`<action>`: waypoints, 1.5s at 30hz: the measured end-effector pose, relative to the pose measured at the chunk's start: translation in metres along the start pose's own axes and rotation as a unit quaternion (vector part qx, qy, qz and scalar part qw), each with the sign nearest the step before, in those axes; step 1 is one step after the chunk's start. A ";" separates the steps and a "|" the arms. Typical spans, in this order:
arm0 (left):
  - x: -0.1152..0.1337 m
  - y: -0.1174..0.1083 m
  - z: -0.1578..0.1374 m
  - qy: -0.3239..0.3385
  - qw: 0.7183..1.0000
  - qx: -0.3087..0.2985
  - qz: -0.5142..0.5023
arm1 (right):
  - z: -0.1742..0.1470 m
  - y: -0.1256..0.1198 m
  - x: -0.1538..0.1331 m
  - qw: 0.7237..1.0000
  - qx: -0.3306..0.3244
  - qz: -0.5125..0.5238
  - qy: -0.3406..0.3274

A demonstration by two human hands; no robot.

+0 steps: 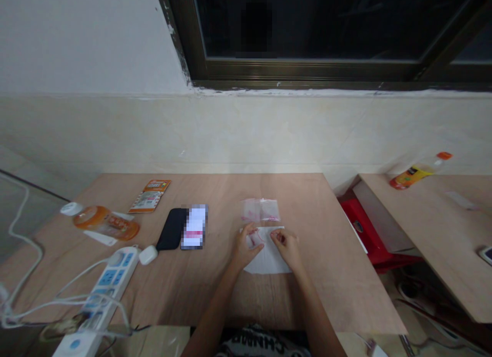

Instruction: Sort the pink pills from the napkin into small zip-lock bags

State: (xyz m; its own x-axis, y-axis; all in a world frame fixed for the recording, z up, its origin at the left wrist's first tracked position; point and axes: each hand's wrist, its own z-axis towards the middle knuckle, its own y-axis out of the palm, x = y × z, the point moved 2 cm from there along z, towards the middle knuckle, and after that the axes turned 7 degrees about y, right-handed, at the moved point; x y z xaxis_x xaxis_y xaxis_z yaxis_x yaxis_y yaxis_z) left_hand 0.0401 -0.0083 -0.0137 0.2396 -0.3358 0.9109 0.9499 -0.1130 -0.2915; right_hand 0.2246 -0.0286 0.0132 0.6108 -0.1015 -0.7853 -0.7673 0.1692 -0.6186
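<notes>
My left hand (pixel 245 248) rests over the left part of a white sheet of paper (pixel 269 262), its thumb and fingers apart. Thin pinkish-red strands (pixel 261 236) show in the gap beside it, too fine to make out clearly. Over the paper's right part, my right hand (pixel 286 244) has its fingertips pinched together; what they hold is too small to name. Just beyond the paper lie small clear plastic bags (pixel 261 210) with pinkish contents.
Left of my hands lie a lit phone (pixel 194 227), a dark phone-like object (pixel 172 229), a white earbud case (pixel 148 255), an orange packet (pixel 150 196), a drink bottle (pixel 105 222) and a corded power strip (pixel 109 282). Another bottle (pixel 413 175) lies on the right-hand table.
</notes>
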 end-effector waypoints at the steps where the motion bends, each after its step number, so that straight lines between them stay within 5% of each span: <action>1: 0.001 0.000 0.000 -0.002 1.000 0.000 -0.003 | 0.001 0.001 -0.002 1.000 0.002 0.012 0.001; 25: 0.015 0.005 0.003 -0.013 0.998 0.022 0.057 | -0.004 0.009 -0.016 0.995 -0.065 0.072 -0.018; 31: 0.020 -0.014 0.006 -0.089 0.995 0.046 -0.010 | 0.005 0.002 -0.017 0.995 -0.061 0.072 -0.046; 45: 0.021 -0.047 0.022 -0.098 0.988 -0.064 -0.100 | 0.005 0.001 -0.038 0.987 -0.091 -0.001 -0.130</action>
State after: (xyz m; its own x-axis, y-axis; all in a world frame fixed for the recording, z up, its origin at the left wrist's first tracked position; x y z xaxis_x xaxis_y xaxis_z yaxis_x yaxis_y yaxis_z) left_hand 0.0054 0.0107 0.0261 0.0958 -0.1096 0.9893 0.9521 -0.2799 -0.1232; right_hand 0.2017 -0.0201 0.0429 0.6237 0.1576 -0.7656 -0.7739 -0.0130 -0.6331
